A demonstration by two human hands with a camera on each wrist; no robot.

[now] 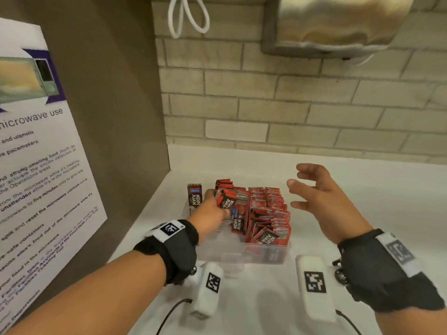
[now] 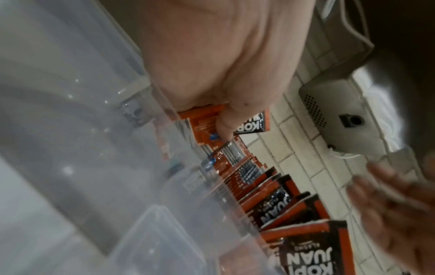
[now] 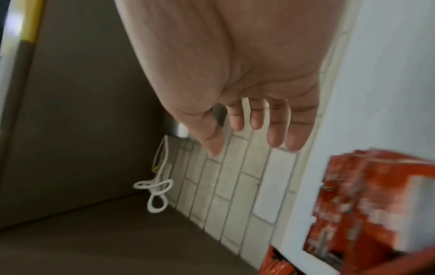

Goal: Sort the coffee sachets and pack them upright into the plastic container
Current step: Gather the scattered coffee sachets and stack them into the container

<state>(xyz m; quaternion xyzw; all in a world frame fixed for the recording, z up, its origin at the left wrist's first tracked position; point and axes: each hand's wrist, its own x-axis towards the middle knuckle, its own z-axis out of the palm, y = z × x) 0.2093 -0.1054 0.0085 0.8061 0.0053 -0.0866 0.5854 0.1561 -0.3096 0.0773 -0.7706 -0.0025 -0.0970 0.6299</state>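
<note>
Coffee sachets (image 1: 266,209) stand packed in rows inside the clear plastic container (image 1: 263,255) on the white counter (image 1: 362,180). Left hand (image 1: 212,206) pinches a small bundle of sachets (image 1: 226,198) at the container's left end; right hand (image 1: 319,192) hovers beside it, fingers spread, holding nothing.

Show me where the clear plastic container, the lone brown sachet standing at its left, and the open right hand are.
Clear plastic container (image 1: 256,255), head view: bare near wall.
Lone brown sachet (image 1: 195,198), head view: middle of printed face.
Right hand (image 1: 321,197), head view: back of hand.

Red-black sachets (image 1: 266,211) stand packed in clear container (image 1: 263,255).
</note>
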